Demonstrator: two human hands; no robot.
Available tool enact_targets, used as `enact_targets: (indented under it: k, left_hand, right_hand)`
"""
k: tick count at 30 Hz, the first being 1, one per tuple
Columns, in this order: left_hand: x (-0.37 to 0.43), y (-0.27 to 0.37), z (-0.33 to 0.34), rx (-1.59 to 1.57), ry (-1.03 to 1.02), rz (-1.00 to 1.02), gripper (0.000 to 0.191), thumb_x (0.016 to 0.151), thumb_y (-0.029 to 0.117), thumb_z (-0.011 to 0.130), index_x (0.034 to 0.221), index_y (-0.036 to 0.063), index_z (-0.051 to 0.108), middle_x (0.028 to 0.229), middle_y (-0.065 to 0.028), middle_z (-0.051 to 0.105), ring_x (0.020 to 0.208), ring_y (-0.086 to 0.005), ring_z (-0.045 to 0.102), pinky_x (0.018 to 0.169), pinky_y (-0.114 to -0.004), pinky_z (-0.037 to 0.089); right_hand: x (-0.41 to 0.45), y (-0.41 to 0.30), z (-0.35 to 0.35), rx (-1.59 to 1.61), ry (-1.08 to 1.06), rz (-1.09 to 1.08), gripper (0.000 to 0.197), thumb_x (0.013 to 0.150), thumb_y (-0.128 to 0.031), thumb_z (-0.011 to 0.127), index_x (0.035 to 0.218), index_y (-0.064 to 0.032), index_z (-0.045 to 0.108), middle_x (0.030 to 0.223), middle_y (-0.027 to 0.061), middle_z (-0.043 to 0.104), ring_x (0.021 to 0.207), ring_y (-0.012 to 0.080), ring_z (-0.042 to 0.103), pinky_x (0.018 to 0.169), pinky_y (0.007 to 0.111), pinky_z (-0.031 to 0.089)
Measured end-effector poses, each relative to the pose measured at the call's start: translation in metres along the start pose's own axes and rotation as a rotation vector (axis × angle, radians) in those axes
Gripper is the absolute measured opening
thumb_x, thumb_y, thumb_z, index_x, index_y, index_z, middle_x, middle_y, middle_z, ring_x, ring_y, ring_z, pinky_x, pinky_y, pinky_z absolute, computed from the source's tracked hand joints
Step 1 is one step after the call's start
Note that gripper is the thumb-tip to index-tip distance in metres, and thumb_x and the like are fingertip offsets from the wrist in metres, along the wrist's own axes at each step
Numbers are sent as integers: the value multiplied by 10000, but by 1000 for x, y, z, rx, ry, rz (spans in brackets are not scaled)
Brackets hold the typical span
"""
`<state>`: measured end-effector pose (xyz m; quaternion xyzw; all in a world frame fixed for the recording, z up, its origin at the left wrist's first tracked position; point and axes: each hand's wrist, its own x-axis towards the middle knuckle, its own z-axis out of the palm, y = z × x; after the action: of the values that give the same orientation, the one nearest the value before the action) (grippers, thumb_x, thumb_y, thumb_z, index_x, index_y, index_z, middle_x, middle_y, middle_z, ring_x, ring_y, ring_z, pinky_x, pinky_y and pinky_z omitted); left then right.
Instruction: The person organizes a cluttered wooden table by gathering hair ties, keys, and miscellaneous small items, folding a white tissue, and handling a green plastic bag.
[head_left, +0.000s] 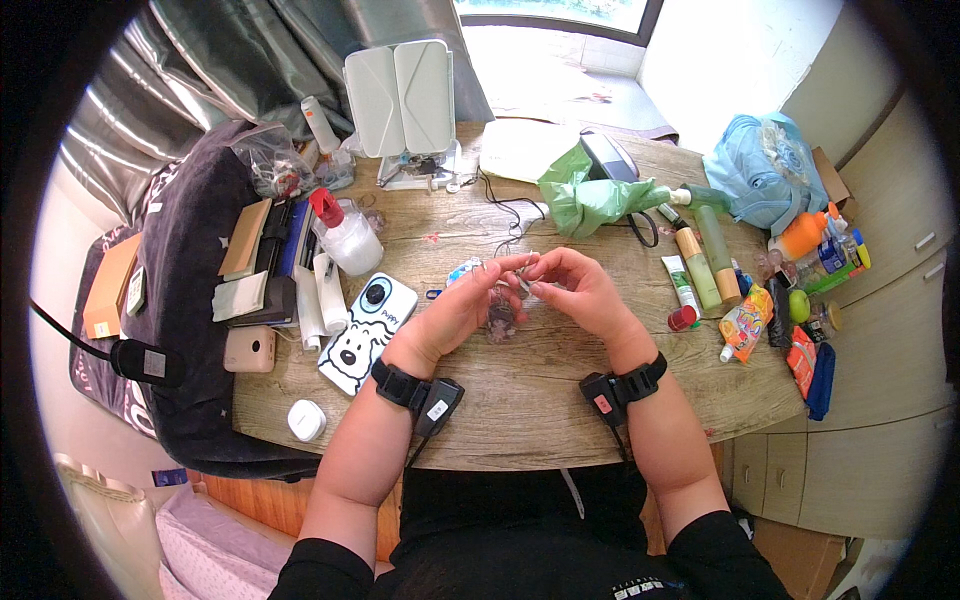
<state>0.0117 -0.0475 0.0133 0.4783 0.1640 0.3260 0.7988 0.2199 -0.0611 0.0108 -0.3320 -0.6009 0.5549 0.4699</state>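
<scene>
Both hands meet above the middle of the wooden table (517, 397). My left hand (463, 304) and my right hand (574, 289) hold a small, thin, metallic-looking item (523, 277) between their fingertips; its exact kind is too small to tell. Under the fingers of my left hand is a small clear bag or container (501, 321) with dark contents, partly hidden. A small blue-and-white object (461, 271) lies just beyond my left hand. To the left lies a white case with a cartoon dog (367, 334). Each wrist wears a black strap with a small device.
On the left stand a spray bottle with a red top (349, 236), notebooks (274, 255), a pink power bank (250, 349) and a round white case (307, 420). Beyond the hands are a green plastic bag (592, 195) and a black cable (510, 217). Bottles, tubes and a light-blue bag (765, 176) line the right.
</scene>
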Motion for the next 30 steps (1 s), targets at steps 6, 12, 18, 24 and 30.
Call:
enact_targets:
  k: [6, 12, 18, 24, 30]
  left_hand:
    - [-1, 1, 2, 13, 41, 14, 454, 957, 310, 478, 1314, 31, 442, 1009, -50, 534, 921, -160, 552, 880, -352, 460]
    - [-1, -6, -13, 83, 127, 292, 338, 855, 163, 653, 1177, 85, 584, 1203, -56, 483, 996, -161, 559, 900, -337, 470]
    - [-3, 5, -4, 281, 168, 432, 420, 828, 217, 689, 1222, 117, 586, 1320, -56, 434, 1231, -165, 402, 1004, -337, 373]
    - [-1, 7, -3, 295, 193, 561, 501, 885, 376, 585, 1307, 113, 520, 1281, -121, 528, 1248, -209, 422, 1049, -374, 309]
    - [-2, 10, -7, 155, 186, 496, 677, 889, 512, 509, 1429, 150, 318, 1235, -171, 556, 1161, -276, 524, 1027, -408, 348]
  right_hand:
    - [-3, -5, 4, 17, -46, 14, 148, 854, -65, 635, 991, -15, 611, 966, 22, 636, 927, 94, 578, 846, 250, 459]
    - [0, 0, -2, 91, 36, 25, 127, 876, -67, 611, 988, -7, 610, 945, 27, 635, 895, 84, 577, 821, 228, 458]
    - [1, 3, -5, 103, 79, 46, 122, 890, -80, 600, 987, -6, 605, 934, 24, 632, 883, 84, 578, 811, 221, 458]
    - [1, 6, -6, 121, 99, 49, 123, 892, -95, 603, 985, -14, 602, 932, 18, 627, 874, 84, 579, 807, 220, 459]
    - [2, 6, -4, 126, 113, 70, 117, 897, -99, 599, 982, -20, 597, 925, 13, 621, 876, 84, 579, 803, 218, 460]
